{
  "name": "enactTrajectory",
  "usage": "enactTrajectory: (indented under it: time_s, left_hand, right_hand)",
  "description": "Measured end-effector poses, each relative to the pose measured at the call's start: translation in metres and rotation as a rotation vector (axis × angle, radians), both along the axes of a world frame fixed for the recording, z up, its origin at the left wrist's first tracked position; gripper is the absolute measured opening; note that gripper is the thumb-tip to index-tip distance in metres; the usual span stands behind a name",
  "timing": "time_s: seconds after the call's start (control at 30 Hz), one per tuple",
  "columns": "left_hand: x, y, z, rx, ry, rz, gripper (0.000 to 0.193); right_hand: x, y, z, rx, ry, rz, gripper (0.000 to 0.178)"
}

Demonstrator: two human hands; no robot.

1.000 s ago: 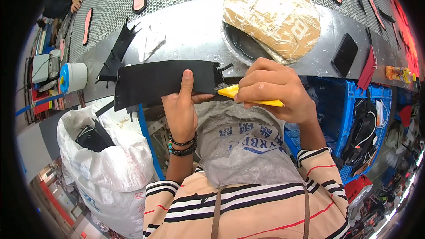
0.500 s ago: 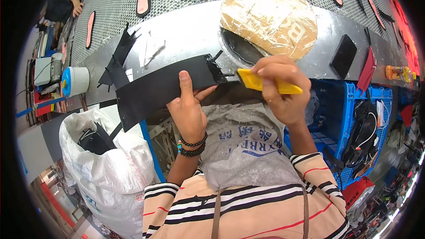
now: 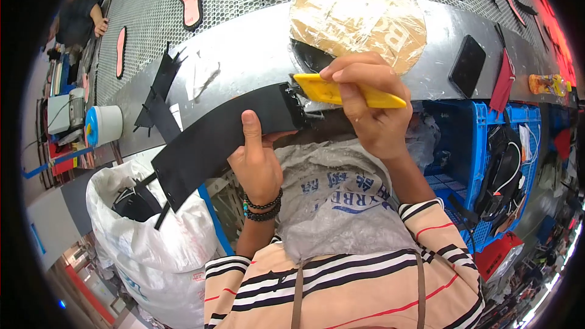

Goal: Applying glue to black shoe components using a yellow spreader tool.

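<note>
My left hand (image 3: 257, 164) grips a curved black strip (image 3: 225, 131) from below, thumb on its top face. Short narrow straps stick out at both ends of the strip, and the right end looks wet and shiny. Between the thumb and fingers of my right hand (image 3: 375, 100) is a yellow flat-handled brush (image 3: 341, 93). Its dark tip is at the strip's right end; whether it touches is hard to tell. Just beyond stands a round container (image 3: 311, 56) with a dark inside, partly covered by a tape-wrapped cardboard disc (image 3: 359, 15).
On the metal ledge lie black strapped pieces (image 3: 159, 88), a phone (image 3: 467, 66) and a red cloth piece (image 3: 504, 82). Behind runs a mesh surface (image 3: 231, 6) carrying pink insoles (image 3: 190, 0). A white sack (image 3: 158, 250) stands left, a blue crate (image 3: 481, 146) right. Another person's hand (image 3: 100, 26) shows far left.
The brush in my right hand has moved left and up, to the strip's right end. My left hand keeps its hold, and the strip has tilted slightly. The whole view has shifted a little.
</note>
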State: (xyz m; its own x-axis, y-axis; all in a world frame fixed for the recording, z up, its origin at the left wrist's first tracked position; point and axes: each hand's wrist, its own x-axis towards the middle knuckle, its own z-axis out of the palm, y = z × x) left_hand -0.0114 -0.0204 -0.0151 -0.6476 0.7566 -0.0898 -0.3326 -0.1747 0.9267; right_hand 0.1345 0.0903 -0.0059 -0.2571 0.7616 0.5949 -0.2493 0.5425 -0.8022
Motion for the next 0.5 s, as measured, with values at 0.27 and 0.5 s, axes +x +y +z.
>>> enactTrajectory:
  time_s: [0.27, 0.5]
  left_hand:
    - [0.001, 0.006, 0.002, 0.021, 0.001, -0.012, 0.025]
    - [-0.034, -0.003, 0.016, -0.136, 0.339, -0.181, 0.021]
  right_hand:
    - [0.007, -0.006, 0.008, 0.102, 0.042, -0.153, 0.02]
    - [0.026, 0.002, -0.001, 0.063, -0.12, -0.167, 0.021]
